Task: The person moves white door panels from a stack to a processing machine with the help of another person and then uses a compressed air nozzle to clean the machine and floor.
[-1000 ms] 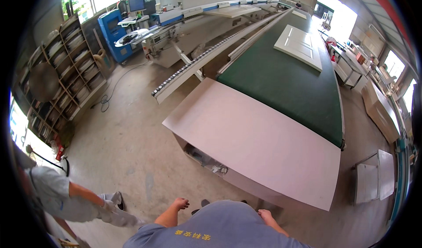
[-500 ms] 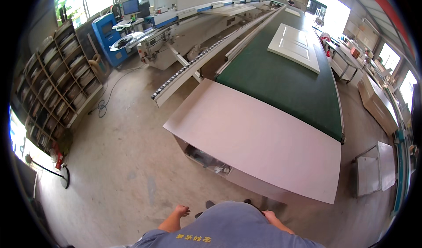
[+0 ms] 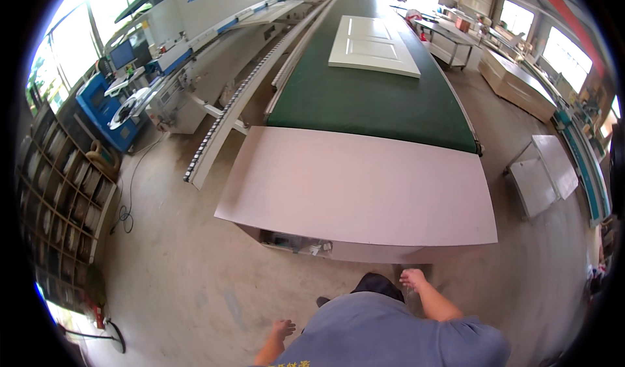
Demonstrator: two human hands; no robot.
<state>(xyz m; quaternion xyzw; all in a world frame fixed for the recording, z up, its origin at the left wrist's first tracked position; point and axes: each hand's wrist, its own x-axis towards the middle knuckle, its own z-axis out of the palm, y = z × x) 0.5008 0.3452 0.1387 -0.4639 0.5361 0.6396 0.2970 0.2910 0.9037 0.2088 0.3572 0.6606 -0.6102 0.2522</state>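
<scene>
My left hand hangs low beside my body over the concrete floor, its fingers loosely apart and nothing in it. My right hand swings forward just short of the near side of a pale pink worktable, without touching it. Its fingers are slightly bent and I see nothing held. Beyond the worktable runs a dark green conveyor belt, and on it lies a cream-white panelled cabinet door. Below the tabletop, an open shelf holds small items I cannot make out.
Left of the belt stretches a roller rail beside a long machine with a blue cabinet. A rack of coiled edging stands far left, near a black cable. A metal cart and stacked boards stand right.
My view has turned right and I am nearer the worktable. My right hand has come forward from beside my body. The left hand still hangs low and empty.
</scene>
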